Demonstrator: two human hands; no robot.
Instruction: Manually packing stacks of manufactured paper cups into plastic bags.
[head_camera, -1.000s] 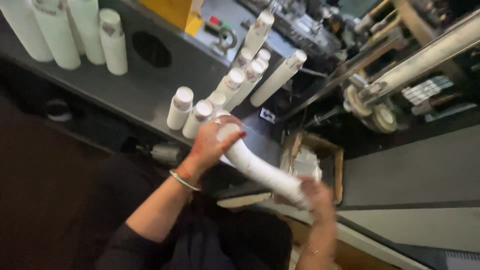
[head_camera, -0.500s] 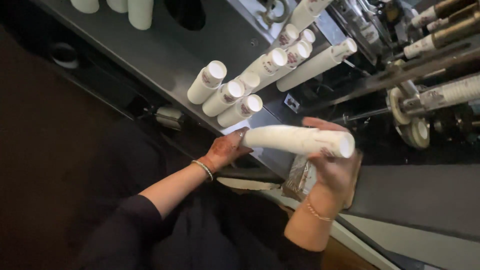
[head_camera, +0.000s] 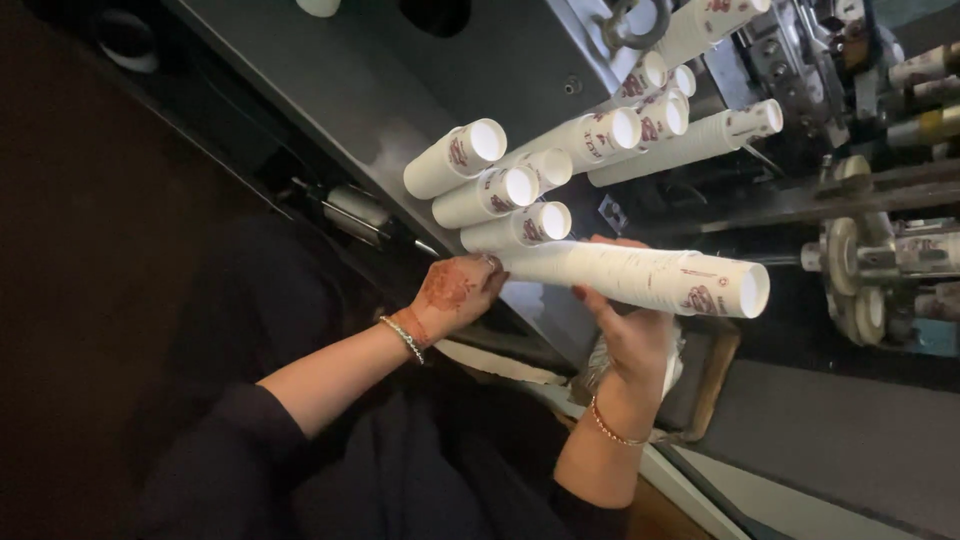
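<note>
Cup stack — more stacks behind

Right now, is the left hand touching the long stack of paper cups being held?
Touching. The head view shows the left hand closed on the narrow end of the long stack of paper cups, no gap between them.

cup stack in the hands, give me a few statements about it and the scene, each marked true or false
1. Both hands hold one long stack of white paper cups. True.
2. The left hand grips the stack's open-mouth end. False: it holds the closed end; the open mouth points away, past the right hand.
3. More cup stacks lie on the grey metal surface. True.
4. The held stack stands upright. False: it lies nearly level.
5. The left wrist is bare. False: it wears a bracelet.
</note>
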